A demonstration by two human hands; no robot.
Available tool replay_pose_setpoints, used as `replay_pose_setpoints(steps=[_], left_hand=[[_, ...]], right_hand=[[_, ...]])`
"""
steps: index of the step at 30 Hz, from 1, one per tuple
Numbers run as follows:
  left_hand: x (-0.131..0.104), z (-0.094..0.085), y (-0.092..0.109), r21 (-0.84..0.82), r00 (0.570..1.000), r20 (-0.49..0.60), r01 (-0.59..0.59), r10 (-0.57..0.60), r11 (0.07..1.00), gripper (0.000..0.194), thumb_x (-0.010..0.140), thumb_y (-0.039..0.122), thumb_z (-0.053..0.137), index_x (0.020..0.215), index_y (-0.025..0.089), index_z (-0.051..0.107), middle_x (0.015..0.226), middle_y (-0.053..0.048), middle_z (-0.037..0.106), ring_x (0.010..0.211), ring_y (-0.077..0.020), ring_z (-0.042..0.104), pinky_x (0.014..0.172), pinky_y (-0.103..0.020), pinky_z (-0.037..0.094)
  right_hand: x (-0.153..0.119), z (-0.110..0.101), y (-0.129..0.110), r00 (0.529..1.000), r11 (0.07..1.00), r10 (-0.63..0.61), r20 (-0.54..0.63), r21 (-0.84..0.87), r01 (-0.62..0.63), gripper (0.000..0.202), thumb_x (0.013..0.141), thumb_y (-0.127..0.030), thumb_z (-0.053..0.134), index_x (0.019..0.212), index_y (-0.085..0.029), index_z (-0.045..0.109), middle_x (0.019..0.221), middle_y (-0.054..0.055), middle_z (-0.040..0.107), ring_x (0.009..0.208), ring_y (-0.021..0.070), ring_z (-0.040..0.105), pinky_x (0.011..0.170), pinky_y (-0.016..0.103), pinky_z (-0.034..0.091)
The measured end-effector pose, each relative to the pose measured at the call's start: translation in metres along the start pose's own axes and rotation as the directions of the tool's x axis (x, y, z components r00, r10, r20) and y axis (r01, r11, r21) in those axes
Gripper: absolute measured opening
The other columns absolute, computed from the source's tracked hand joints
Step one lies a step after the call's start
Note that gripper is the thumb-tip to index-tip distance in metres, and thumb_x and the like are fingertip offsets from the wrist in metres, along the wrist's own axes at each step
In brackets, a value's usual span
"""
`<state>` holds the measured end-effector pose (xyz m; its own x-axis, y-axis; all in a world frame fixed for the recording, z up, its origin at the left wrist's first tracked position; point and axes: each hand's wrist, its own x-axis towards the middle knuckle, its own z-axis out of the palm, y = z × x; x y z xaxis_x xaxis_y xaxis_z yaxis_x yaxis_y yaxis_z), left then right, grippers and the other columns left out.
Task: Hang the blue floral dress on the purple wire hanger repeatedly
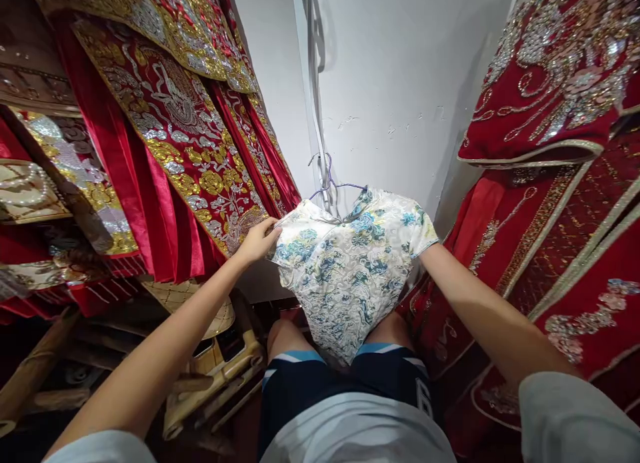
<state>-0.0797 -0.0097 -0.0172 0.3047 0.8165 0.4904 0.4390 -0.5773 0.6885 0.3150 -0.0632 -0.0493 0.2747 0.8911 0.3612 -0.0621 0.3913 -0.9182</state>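
Note:
A short-sleeved white blouse (345,276) with blue and yellow flower patterns hangs in front of me, its collar spread around a thin purple hanger (320,192). My left hand (261,239) pinches the edge of the sleeve on the left side between thumb and fingers. On the other side, my right forearm (467,293) runs up to the opposite sleeve. That sleeve covers my right hand, so its fingers are hidden. The lower hem of the blouse narrows to a point above my lap.
Red garments with gold and silver embroidery (175,110) hang at the left. More red beaded garments (555,90) hang close on the right. A metal pole (309,70) stands against the white wall (400,63). Bamboo furniture (220,376) is low at the left.

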Motion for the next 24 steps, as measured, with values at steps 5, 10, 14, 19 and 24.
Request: replay_pose_setpoints(steps=[5,10,14,19,24], left_hand=[[-0.007,0.009,-0.014,-0.257,0.975,-0.194,0.052,-0.104,0.965,0.028,0.077,0.044,0.065,0.082,0.016,0.065,0.066,0.000,0.060,0.060,-0.0148,0.051,0.056,-0.025,0.037],[0.019,0.015,0.011,-0.554,0.923,-0.313,0.014,-0.224,0.832,0.030,0.082,0.046,0.066,0.083,0.017,0.065,0.065,0.001,0.058,0.051,-0.0111,0.045,0.049,-0.023,0.036],[0.032,0.012,0.031,-0.814,0.890,-0.211,0.069,-0.404,0.577,0.029,0.080,0.038,0.075,0.069,0.017,0.059,0.057,0.002,0.053,0.048,-0.0111,0.048,0.048,-0.023,0.042],[0.033,0.015,0.036,-0.775,0.892,-0.220,0.086,-0.394,0.626,0.016,0.087,0.029,0.065,0.080,0.015,0.064,0.072,-0.004,0.063,0.061,-0.0132,0.059,0.060,-0.025,0.052],[0.021,0.028,0.037,-0.238,0.912,-0.410,-0.084,-0.022,0.968,0.060,0.072,0.009,0.064,0.131,0.018,0.056,0.137,-0.014,0.054,0.113,-0.0254,0.060,0.093,-0.037,0.052]], right_hand=[[-0.002,-0.027,-0.023,0.977,0.969,0.199,0.081,0.134,-0.209,0.025,0.069,-0.042,0.071,0.079,-0.019,0.070,0.076,0.010,0.076,0.085,0.0350,0.074,0.078,0.049,0.060],[-0.008,-0.030,-0.052,0.970,0.954,0.224,0.099,0.183,-0.239,0.018,0.064,-0.019,0.070,0.083,-0.019,0.072,0.074,0.005,0.077,0.069,0.0264,0.074,0.073,0.039,0.061],[-0.014,-0.024,-0.069,0.906,0.917,0.364,0.217,0.084,-0.389,0.016,0.072,-0.021,0.070,0.087,-0.017,0.071,0.077,0.008,0.078,0.067,0.0257,0.074,0.069,0.037,0.062],[-0.031,-0.013,-0.077,0.923,0.952,0.277,0.267,0.052,-0.301,0.017,0.073,-0.024,0.069,0.089,-0.018,0.068,0.080,0.008,0.078,0.078,0.0282,0.076,0.078,0.039,0.062],[-0.063,0.002,-0.090,0.942,0.967,0.191,0.276,0.113,-0.229,0.027,0.066,-0.027,0.063,0.090,-0.017,0.070,0.085,0.011,0.077,0.087,0.0350,0.075,0.080,0.046,0.059]])
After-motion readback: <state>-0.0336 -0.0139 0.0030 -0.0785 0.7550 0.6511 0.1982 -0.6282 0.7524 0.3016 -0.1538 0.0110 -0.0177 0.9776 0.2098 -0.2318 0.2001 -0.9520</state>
